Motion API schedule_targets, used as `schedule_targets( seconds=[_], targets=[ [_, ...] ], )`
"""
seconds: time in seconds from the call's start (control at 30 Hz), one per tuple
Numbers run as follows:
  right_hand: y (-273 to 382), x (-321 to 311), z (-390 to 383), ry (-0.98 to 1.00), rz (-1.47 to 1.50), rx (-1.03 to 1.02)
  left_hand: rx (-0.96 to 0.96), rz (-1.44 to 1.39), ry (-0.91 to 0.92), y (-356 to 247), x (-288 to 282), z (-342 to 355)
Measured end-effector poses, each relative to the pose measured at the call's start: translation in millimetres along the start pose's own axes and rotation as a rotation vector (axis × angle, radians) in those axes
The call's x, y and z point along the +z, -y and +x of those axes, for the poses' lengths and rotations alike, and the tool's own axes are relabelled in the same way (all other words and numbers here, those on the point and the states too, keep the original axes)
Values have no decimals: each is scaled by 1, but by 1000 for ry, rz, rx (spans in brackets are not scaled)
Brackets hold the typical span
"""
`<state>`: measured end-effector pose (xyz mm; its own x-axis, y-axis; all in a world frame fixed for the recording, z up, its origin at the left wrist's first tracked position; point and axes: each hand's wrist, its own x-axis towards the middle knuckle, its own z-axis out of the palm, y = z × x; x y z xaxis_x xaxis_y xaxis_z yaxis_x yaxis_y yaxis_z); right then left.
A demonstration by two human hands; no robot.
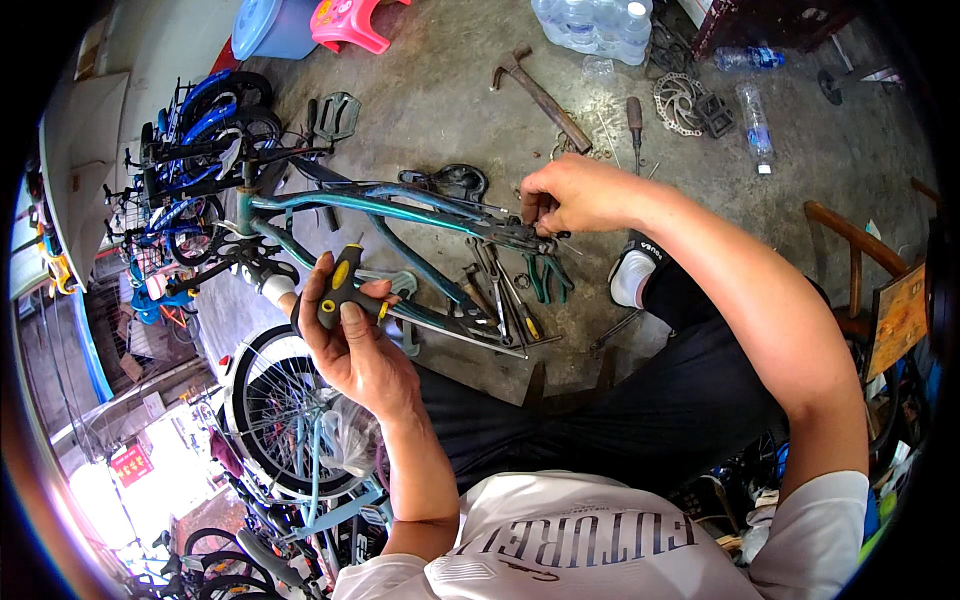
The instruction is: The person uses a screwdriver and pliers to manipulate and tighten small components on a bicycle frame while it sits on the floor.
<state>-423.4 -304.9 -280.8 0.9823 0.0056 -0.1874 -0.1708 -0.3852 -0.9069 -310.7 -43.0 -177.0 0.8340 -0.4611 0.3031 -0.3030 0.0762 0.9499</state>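
Observation:
My left hand [358, 345] is closed around the black and yellow handle of a T-handle hex key [342, 285]. Its long shaft points right and slightly toward me, over the floor tools. A teal and black bicycle frame [375, 203] stretches across the floor in front of me. At the frame's right end, my right hand [565, 195] has its fingers pinched together at the dark metal end fittings [515, 235]. Whatever lies between those fingertips is hidden. Just beneath sit green-handled pliers [547, 278], with several wrenches [492, 285] beside them.
A hammer [545, 100], a screwdriver [634, 125], a brake disc [680, 104] and a pedal [338, 116] lie beyond the frame. A black saddle [450, 182] rests behind it. Bottled water [595, 28] and a pink stool [350, 22] stand farther off. A bicycle wheel [243, 385] is at left.

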Motion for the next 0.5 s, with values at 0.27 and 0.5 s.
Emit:
schedule_targets(
  seconds=[0.27,0.5],
  targets=[
    [-12,6,1,15,177,51,-27,9,4,1,3,-2],
    [-14,6,-1,13,167,93,-43,18,-8,0,6,-4]
  ],
)
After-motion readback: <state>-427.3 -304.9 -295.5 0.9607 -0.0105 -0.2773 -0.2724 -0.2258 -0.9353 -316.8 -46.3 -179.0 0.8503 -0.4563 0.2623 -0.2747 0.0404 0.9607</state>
